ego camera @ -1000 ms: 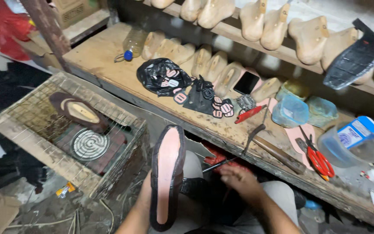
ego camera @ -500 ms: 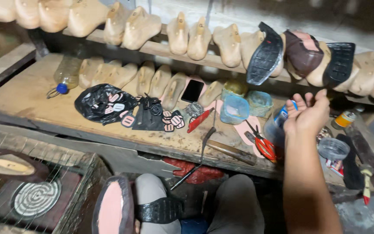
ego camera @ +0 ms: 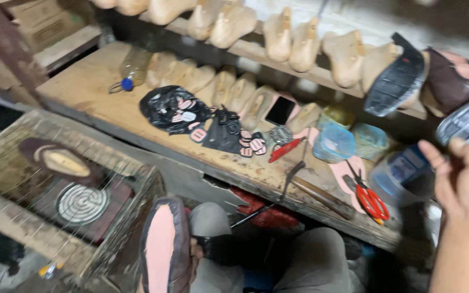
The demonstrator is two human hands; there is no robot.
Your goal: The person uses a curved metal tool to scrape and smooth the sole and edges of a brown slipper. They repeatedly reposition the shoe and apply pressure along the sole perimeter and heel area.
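Right hand (ego camera: 465, 179) has left the lap, risen to the right end of the surface (ego camera: 99, 92), and now lies open beside the blue-lidded jar (ego camera: 403, 171). Pink-soled shoe (ego camera: 165, 247) sits lower left.

I see a shoe sole (ego camera: 161, 250) with pink face and dark rim; scissors (ego camera: 372, 199) with red handles; two tubs (ego camera: 334, 144), translucent blue; a bottle (ego camera: 132, 69), clear with blue cap; pale tan wooden lasts (ego camera: 278, 37); a raw tan worktop (ego camera: 93, 92).

Dark-screened phone (ego camera: 280, 110) propped on bench; blue-labelled jar (ego camera: 403, 172) nearby
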